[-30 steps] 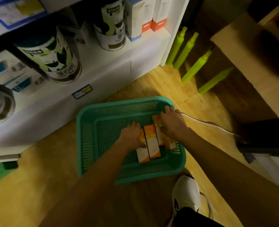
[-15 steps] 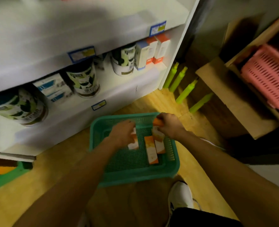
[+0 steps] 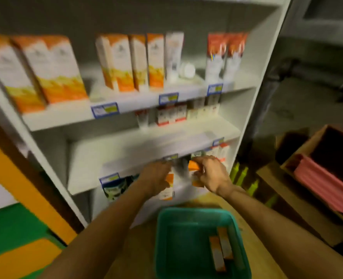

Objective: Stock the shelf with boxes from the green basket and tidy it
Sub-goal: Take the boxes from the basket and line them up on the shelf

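Observation:
My left hand point(image 3: 156, 178) is shut on a white-and-orange box point(image 3: 168, 188), held upright in front of the lower shelves. My right hand point(image 3: 210, 174) is shut on another orange-and-white box point(image 3: 195, 174), a little to the right and close to the first. Both boxes hang above the green basket point(image 3: 198, 218) on the wooden floor, where two more orange-and-white boxes point(image 3: 221, 248) lie at the right side. The white shelf unit point(image 3: 126, 109) rises ahead, with matching orange-and-white boxes point(image 3: 124, 61) standing on its upper shelf. The picture is blurred.
Small red-and-white boxes point(image 3: 170, 115) stand on the middle shelf, a tin point(image 3: 114, 188) on the low one. Green bottles point(image 3: 241, 174) stand right of the unit. A wooden rack holds a pink basket point(image 3: 323, 182) at right. An orange and green panel point(image 3: 15, 218) is at left.
Both hands have lifted a box each out of the basket and raised them toward the shelves. My view has tilted up from the floor to the upper shelves.

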Demonstrator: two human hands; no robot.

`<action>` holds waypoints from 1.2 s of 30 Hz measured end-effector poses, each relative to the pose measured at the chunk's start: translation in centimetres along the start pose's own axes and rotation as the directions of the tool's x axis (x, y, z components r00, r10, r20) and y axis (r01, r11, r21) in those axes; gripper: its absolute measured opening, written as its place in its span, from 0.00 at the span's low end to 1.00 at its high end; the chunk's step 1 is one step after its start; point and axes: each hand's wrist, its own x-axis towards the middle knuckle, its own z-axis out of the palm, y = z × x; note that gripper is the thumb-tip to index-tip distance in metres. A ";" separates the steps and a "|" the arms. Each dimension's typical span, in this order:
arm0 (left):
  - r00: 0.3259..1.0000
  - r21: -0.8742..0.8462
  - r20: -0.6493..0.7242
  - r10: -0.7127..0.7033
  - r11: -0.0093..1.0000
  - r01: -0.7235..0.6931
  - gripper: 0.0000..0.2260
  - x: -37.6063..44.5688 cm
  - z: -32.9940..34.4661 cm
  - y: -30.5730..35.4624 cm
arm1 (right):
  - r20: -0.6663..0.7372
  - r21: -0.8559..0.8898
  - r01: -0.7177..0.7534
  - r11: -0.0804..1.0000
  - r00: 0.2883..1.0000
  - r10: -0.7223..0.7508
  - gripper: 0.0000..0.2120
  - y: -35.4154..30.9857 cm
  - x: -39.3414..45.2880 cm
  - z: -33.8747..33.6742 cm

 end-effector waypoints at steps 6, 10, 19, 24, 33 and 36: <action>0.974 0.001 -0.224 -0.035 0.999 0.036 0.21 -1.5 -13.7 -1.4 | -0.210 0.070 0.121 0.990 0.972 -0.104 0.23 -8.3 3.6 -9.5; 0.940 0.151 -0.339 0.039 0.988 0.013 0.27 -2.0 -20.5 -2.6 | -0.295 0.120 0.192 0.974 0.944 -0.150 0.22 -12.5 5.3 -14.3; 0.849 0.168 -0.527 0.016 0.982 0.085 0.29 -1.7 -31.9 -5.0 | -0.414 0.272 0.267 0.924 0.900 -0.138 0.22 -19.3 10.1 -21.1; 0.861 0.181 -0.508 -0.030 0.974 0.140 0.28 -0.4 -32.4 -6.7 | -0.413 0.313 0.259 0.914 0.903 -0.114 0.21 -21.3 13.2 -20.8; 0.847 0.183 -0.529 -0.041 0.970 0.161 0.29 2.0 -29.7 -9.8 | -0.454 0.177 0.275 0.945 0.875 -0.170 0.19 -21.1 17.1 -17.3; 0.836 0.182 -0.544 -0.071 0.963 0.200 0.29 2.5 -29.6 -10.4 | -0.440 0.165 0.285 0.944 0.878 -0.189 0.21 -21.6 17.8 -17.0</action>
